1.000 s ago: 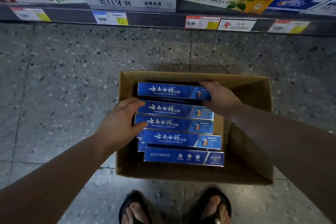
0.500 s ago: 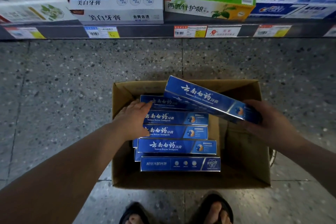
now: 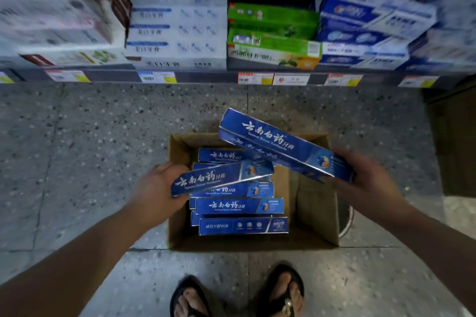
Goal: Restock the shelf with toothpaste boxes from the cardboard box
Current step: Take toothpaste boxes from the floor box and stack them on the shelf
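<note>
Above the cardboard box on the floor, both of my hands have hold of blue toothpaste boxes. My right hand curls round the right end of the upper toothpaste box, thumb on top and fingers underneath. That one sits clear above the carton's far right corner, its left end tilted up toward the shelf. Whether another box lies pressed under it I cannot tell.

My left hand grips the left end of the lower toothpaste box, fingers wrapped over its far edge. Its left end is lifted at the carton's left wall, and its right end slants across the stacked toothpaste boxes inside. Those lie flat in overlapping rows on the left side of the carton, leaving bare cardboard on the right.

Ahead, the shelf edge carries a row of price tags. On it sit piles of white boxes, green boxes and blue-and-white boxes, all blurred. My feet in black sandals stand just behind the carton.
</note>
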The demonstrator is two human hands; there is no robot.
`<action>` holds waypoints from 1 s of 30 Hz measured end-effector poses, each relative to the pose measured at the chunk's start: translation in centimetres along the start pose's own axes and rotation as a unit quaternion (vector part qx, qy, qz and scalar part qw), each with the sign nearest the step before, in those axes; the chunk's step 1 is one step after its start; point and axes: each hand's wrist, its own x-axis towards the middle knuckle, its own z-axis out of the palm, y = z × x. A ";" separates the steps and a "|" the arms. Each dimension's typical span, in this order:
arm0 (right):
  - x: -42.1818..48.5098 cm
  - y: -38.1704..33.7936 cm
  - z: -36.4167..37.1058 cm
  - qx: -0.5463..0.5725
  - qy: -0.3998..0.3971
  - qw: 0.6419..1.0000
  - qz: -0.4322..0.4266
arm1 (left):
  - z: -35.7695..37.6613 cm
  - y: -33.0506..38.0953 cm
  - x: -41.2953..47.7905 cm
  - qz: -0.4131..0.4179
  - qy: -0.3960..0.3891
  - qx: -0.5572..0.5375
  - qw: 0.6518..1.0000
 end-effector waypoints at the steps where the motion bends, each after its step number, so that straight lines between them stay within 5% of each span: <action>1: -0.8 -1.4 -1.3 0.012 0.002 1.000 -0.008 | -1.6 0.8 -1.5 -0.002 0.002 -0.012 1.000; 12: -9.8 -20.4 -16.4 0.004 -0.025 0.988 -0.152 | -22.4 9.8 -16.1 -0.008 0.093 -0.109 0.990; 19: -17.3 -35.1 -24.0 -0.024 -0.032 0.962 -0.269 | -36.4 14.6 -26.6 -0.029 0.205 -0.067 0.976; 30: -26.9 -55.1 -23.8 -0.086 -0.047 0.896 -0.434 | -49.8 10.8 -44.9 -0.127 0.282 -0.159 0.938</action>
